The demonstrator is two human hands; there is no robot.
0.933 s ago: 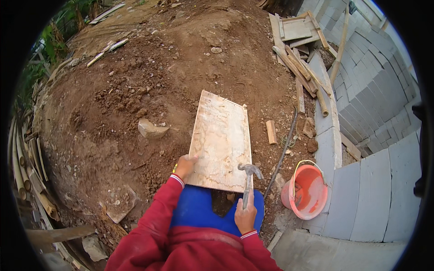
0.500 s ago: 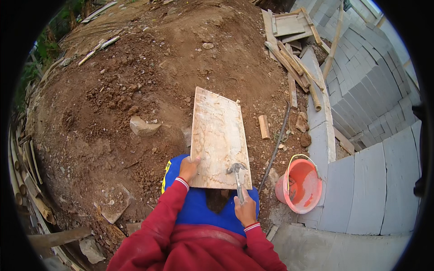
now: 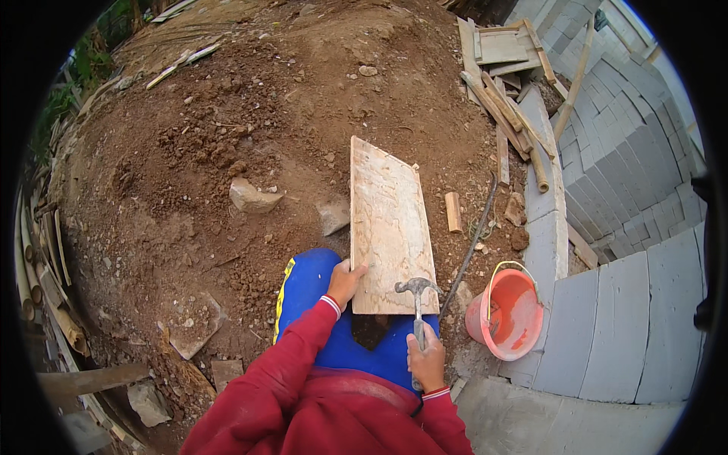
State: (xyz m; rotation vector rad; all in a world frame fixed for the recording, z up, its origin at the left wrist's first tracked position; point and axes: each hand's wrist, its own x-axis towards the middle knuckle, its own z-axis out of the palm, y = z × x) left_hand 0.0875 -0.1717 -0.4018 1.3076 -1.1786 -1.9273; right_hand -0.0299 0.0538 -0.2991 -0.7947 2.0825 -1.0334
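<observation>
A rectangular plywood board [image 3: 390, 227] leans over my knees, its near edge by my lap and its far end out over the soil. My left hand [image 3: 346, 283] grips the board's near left edge, thumb on top and the other fingers hidden beneath. In my right hand [image 3: 427, 358] is a claw hammer [image 3: 416, 292], held by its grey handle. The metal head lies over the board's near right corner; whether it touches the wood I cannot tell. A small piece sticks up at the board's far right corner.
An orange bucket [image 3: 504, 315] stands at my right beside a grey block wall [image 3: 618, 326]. A dark rod [image 3: 478, 235] and a short wood offcut [image 3: 453, 212] lie on the soil. Bamboo and timber [image 3: 504, 114] are piled at far right, stones [image 3: 252, 197] at left.
The board has shifted right in view and turned slightly, with my left hand still on it. The hammer has moved right and its head now sits crosswise near the board's corner.
</observation>
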